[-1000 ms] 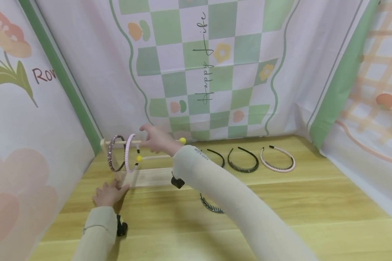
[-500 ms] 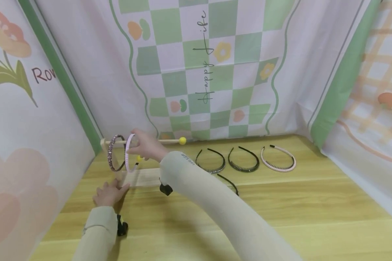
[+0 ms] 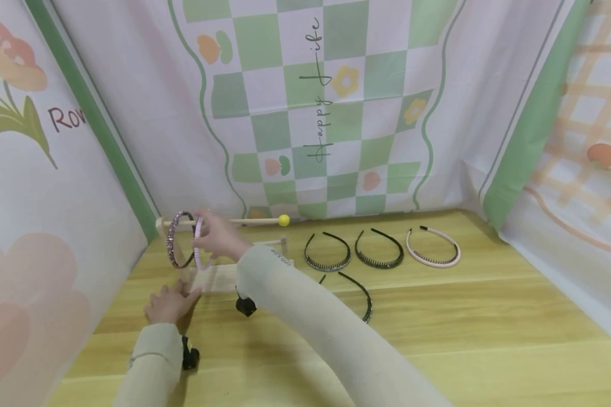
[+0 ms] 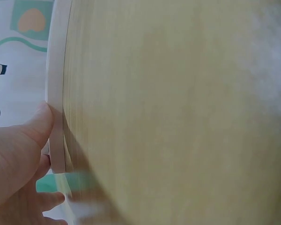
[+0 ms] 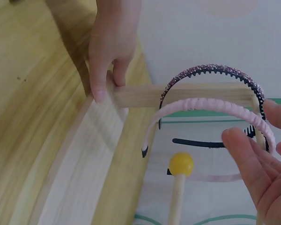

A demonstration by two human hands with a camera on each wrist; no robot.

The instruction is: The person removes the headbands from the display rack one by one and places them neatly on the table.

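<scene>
In the head view, a wooden stand (image 3: 219, 278) carries an upper rod tipped with a yellow ball. A glittery headband (image 3: 172, 240) and a pale pink headband (image 3: 197, 246) hang from that rod. My right hand (image 3: 220, 233) is at the pink headband. In the right wrist view its thumb and fingers lie on either side of the pink headband (image 5: 210, 104), a gap between them. My left hand (image 3: 168, 302) holds the near left end of the stand's base, its thumb against the wooden edge (image 4: 57, 84) in the left wrist view.
Toothed headbands lie right of the stand: a silvery one (image 3: 328, 265), a black one (image 3: 382, 263), a pink one (image 3: 433, 263), and a dark one (image 3: 369, 308) partly behind my right sleeve. A lower rod's yellow ball (image 5: 181, 164) shows in the right wrist view. Patterned curtains surround the table.
My right hand has come back leftward along the upper rod to the pink headband, then slightly lower. My left hand stays on the base. The hanging headbands look nearly unmoved.
</scene>
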